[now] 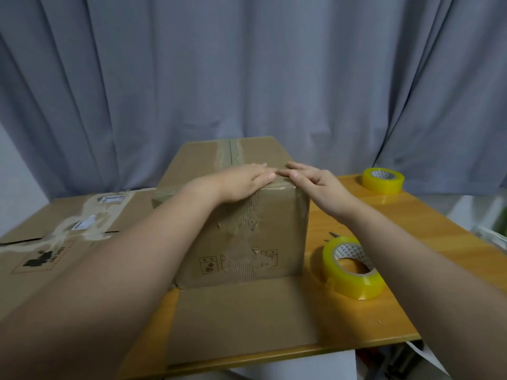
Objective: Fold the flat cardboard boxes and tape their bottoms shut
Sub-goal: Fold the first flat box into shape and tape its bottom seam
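Observation:
A brown cardboard box (277, 215) stands folded on the wooden table (406, 242), its taped face turned up and one loose flap (241, 316) lying flat toward me. My left hand (247, 182) lies palm down over the box's near top edge. My right hand (315, 185) rests flat beside it at the right corner, fingertips nearly touching the left hand's. Both press on the tape there and hold nothing. A roll of yellowish clear tape (354, 270) sits on the table just right of the box.
A second tape roll (383, 180) sits at the far right of the table. A flattened cardboard box (63, 242) with torn labels covers the table's left side. Grey curtains (247, 78) hang close behind. The table's front edge is near me.

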### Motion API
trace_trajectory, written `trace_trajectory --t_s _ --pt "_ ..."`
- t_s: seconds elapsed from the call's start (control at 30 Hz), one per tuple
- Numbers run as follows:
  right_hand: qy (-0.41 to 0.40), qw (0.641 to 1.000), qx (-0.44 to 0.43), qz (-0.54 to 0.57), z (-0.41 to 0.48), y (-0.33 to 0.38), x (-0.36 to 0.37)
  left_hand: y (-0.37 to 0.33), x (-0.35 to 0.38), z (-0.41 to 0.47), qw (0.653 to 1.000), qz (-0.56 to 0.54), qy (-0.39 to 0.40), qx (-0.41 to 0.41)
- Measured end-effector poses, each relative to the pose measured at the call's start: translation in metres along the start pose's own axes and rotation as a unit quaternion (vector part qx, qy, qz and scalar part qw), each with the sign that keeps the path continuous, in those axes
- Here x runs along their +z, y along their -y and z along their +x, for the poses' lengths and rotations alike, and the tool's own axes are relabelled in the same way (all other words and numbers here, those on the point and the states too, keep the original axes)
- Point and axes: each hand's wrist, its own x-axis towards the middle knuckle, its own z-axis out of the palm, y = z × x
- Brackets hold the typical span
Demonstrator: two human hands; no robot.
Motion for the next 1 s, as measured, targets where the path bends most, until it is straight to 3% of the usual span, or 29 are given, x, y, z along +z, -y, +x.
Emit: trace_trajectory --t_s 0.17,0.3,0.37,0.43,0.57,0.67,0.8,0.9,0.97,1.0 --pt "-0.013 0.994 -0.074 -0.081 -0.006 -0.025 0.006 -0.004 0.012 -0.002 0.996 0.072 -0.046 0.004" --pt "0.001 0.991 -0.078 -0.109 -0.011 -0.022 0.002 -0.013 0.028 -0.006 0.972 0.21 -0.105 -0.026" --pt "0.005 0.978 -0.077 -0.196 -0.009 -0.011 -0.003 -0.015 0.034 -0.008 0.961 0.235 -0.139 -0.038" --pt "-0.021 0.945 -0.081 -0.315 -0.005 0.005 0.002 -0.015 0.035 -0.011 0.959 0.239 -0.15 -0.023" --pt "-0.098 0.931 -0.063 -0.346 -0.006 0.019 0.037 0.0 0.009 -0.03 0.99 0.108 -0.08 0.05" --pt "-0.163 0.887 -0.08 -0.425 -0.008 0.007 0.047 0.039 -0.014 -0.051 0.993 0.083 -0.087 0.011" --pt "-0.133 0.859 -0.117 -0.481 -0.005 0.016 0.054 0.065 -0.004 -0.065 0.991 0.107 -0.075 -0.04" --pt "-0.09 0.879 -0.143 -0.447 0.003 0.043 0.069 0.059 0.007 -0.06 0.977 0.174 -0.117 -0.038" --pt "-0.1 0.911 -0.106 -0.385 0.014 0.054 0.086 0.059 0.009 -0.062 0.968 0.201 -0.144 -0.041" --pt "-0.112 0.911 -0.087 -0.388 0.02 0.054 0.094 0.059 0.011 -0.064 0.964 0.214 -0.153 -0.04"
